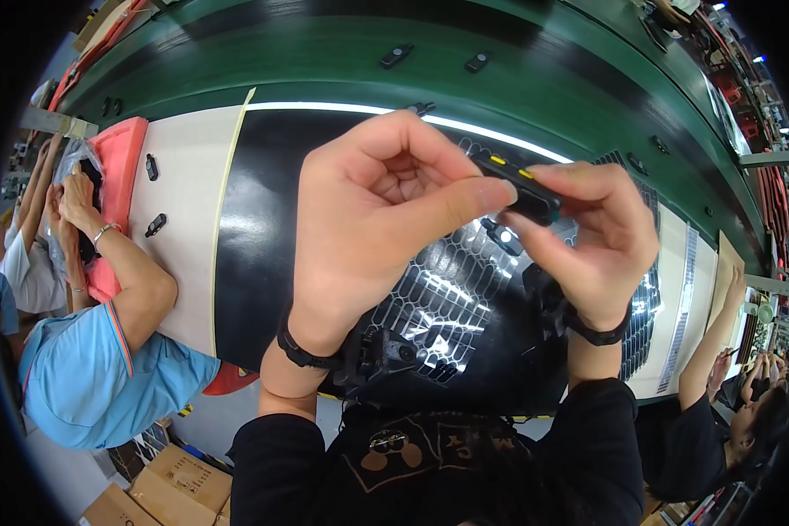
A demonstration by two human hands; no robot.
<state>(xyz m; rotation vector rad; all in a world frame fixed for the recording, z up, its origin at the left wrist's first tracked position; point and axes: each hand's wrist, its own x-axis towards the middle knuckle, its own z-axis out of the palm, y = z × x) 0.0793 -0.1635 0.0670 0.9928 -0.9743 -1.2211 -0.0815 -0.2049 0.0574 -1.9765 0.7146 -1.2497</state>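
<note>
Between my hands is a small black handheld device (535,203) with two yellow marks along its upper edge. My left hand (359,210) pinches its left end between thumb and forefinger, the other fingers curled in. At the opposite end, the thumb and fingers of my right hand (600,232) are closed on it too. Below the device, a similar black device with a round light spot (501,235) lies on the work surface. A clear sheet of oval film pieces (443,302) is spread beneath my hands, partly hidden by them.
Beyond the black mat (263,219) runs a green conveyor belt (307,57) carrying several black devices. Two more lie on the pale surface at left, beside a red foam tray (123,197). Co-workers sit on both sides, one in a blue shirt (105,377). Cardboard boxes (180,486) stand lower left.
</note>
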